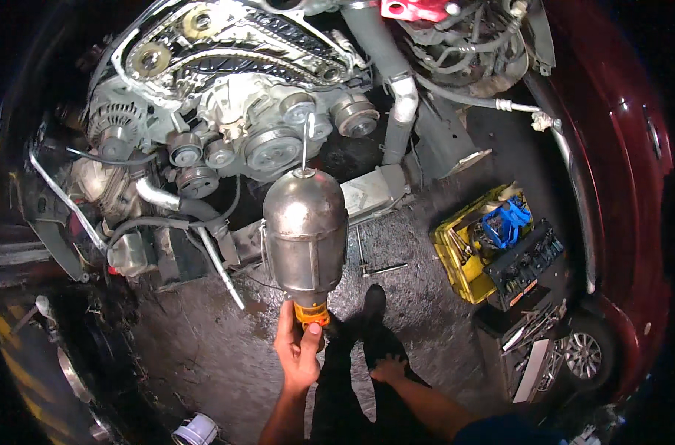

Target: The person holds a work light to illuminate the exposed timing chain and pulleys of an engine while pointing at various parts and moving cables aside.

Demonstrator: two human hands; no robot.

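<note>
My left hand (299,347) is closed around the orange handle of a work lamp (305,230), its thumb pressed on the front. The lamp has a domed metal shade and a hook at its top, which points toward the engine (226,111). On the engine a timing chain (256,55), sprockets and several pulleys (274,150) lie exposed. Low on the right, my right hand (389,367) rests on my dark trouser leg with its fingers spread, holding nothing.
A yellow toolbox (456,263) with a blue item (506,221) stands on the wet floor, beside a dark socket case (530,263) and wrenches (534,326). A T-shaped tool (384,270) lies ahead of my feet. A dark red car door (630,185) bounds the right; a white lamp-like object (196,430) sits lower left.
</note>
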